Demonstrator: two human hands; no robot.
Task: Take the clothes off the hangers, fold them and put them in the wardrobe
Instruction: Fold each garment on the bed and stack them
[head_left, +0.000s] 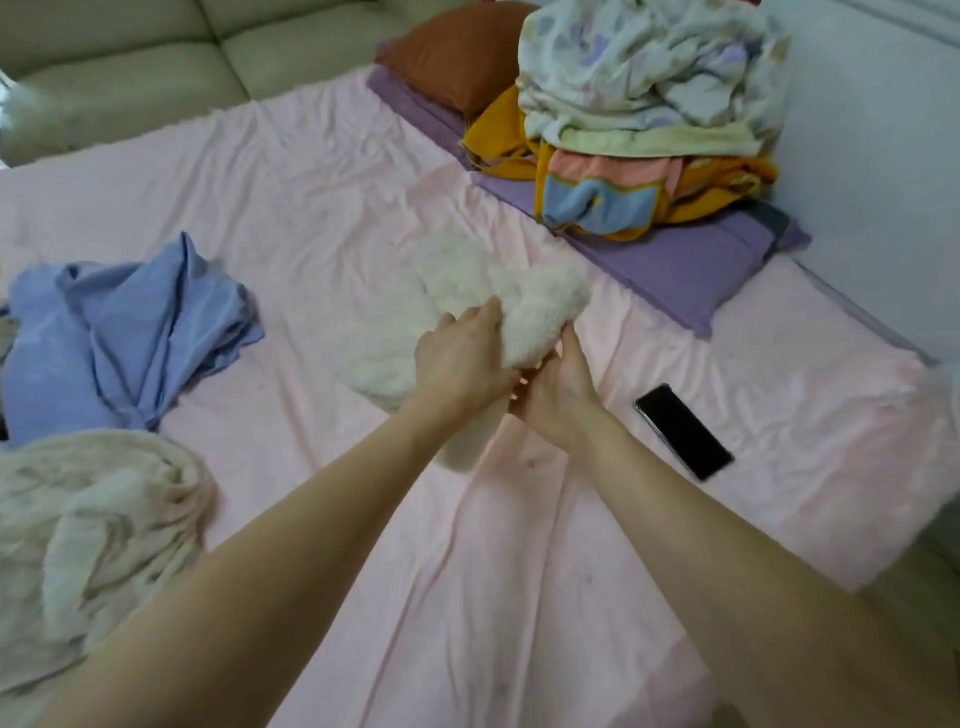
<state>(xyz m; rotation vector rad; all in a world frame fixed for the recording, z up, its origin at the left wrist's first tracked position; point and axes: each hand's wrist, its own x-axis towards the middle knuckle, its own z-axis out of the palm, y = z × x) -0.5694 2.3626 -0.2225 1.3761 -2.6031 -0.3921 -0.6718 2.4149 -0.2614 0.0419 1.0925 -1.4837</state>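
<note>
A fluffy white garment (540, 301) lies in the middle of the pink bed sheet (322, 208), partly lifted. My left hand (462, 353) grips its raised fold from the left. My right hand (558, 395) holds the same fold from below and the right, its fingers curled under the fleece. A crumpled blue garment (130, 332) lies at the left. A cream knitted garment (93, 519) is bunched at the lower left. No hanger or wardrobe shows in this view.
A black phone (683, 431) lies on the sheet to the right of my hands. A heap of mixed bedding and clothes (649, 114) sits on a purple pillow (675, 260) at the back right. A padded headboard (156, 47) and white wall (872, 156) bound the bed.
</note>
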